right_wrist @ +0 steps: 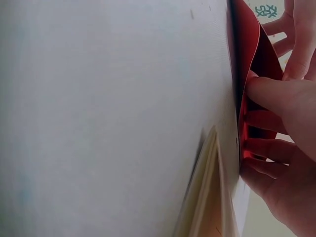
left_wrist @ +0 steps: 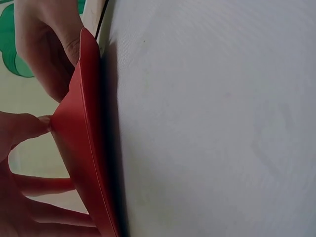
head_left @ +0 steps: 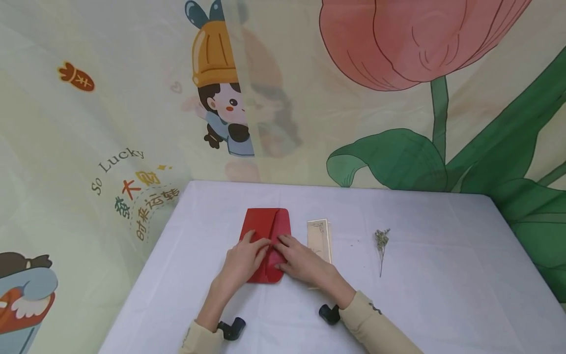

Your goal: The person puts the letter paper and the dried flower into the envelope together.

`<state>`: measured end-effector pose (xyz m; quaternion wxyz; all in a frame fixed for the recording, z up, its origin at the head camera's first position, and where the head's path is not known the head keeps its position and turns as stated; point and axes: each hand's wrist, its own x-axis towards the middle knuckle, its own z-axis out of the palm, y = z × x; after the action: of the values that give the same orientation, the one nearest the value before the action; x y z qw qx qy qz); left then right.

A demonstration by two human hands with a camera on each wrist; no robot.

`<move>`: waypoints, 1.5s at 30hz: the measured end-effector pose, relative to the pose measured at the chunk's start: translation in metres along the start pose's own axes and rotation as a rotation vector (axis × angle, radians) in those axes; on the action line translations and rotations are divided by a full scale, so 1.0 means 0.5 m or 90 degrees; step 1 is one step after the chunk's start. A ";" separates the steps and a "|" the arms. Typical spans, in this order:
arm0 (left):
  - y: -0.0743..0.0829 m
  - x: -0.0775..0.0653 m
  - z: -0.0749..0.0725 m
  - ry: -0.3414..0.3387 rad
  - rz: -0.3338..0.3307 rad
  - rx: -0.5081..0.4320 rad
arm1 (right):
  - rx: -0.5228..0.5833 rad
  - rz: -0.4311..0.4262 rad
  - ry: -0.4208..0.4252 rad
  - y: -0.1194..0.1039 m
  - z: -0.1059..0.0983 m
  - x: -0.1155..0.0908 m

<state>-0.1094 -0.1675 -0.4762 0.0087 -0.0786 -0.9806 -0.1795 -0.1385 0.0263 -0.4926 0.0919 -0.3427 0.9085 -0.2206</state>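
Red paper is where the action is: the red envelope point(head_left: 260, 221) lies on the white table point(head_left: 442, 275) right under both hands, its pinker flap point(head_left: 283, 223) on the right hand's side.

Look at the left hand point(head_left: 242, 260): its thumb meets the peak of a lifted edge, fingers spread along the panel below, though whether that thumb truly pinches the paper I cannot tell. Over to the right hand point(head_left: 305, 260), fingers loosely extended, tips against the flap inside the fold, no clear grip on anything.

Technique is everything now! Paper this thin probably creases if the edge is forced, so spread pressure suits it better than one hard poke. Best for the left thumb to steady that peak gently while the right fingertips work flat along the flap, both sides moving evenly.

And mind the neighbour: the cream card point(head_left: 317, 233) sits beneath and just beyond the right hand, so a low forearm could nudge it. That dried sprig point(head_left: 382, 240), well right of the right hand, looks safe.
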 end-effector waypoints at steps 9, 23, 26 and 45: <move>-0.013 -0.002 -0.015 -0.080 0.010 -0.021 | -0.024 -0.019 0.015 0.002 0.002 0.002; -0.035 -0.008 -0.038 -0.165 0.011 -0.079 | -0.010 -0.028 0.013 -0.003 -0.004 0.003; -0.038 -0.011 -0.036 -0.173 0.013 -0.074 | -0.021 -0.034 0.029 -0.005 -0.004 0.005; -0.037 -0.020 -0.038 -0.155 0.032 -0.080 | -0.004 0.018 0.176 -0.010 0.010 0.019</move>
<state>-0.1028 -0.1929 -0.4653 -0.1105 -0.1248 -0.9590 -0.2293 -0.1413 0.0149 -0.4946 -0.0324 -0.2966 0.9178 -0.2621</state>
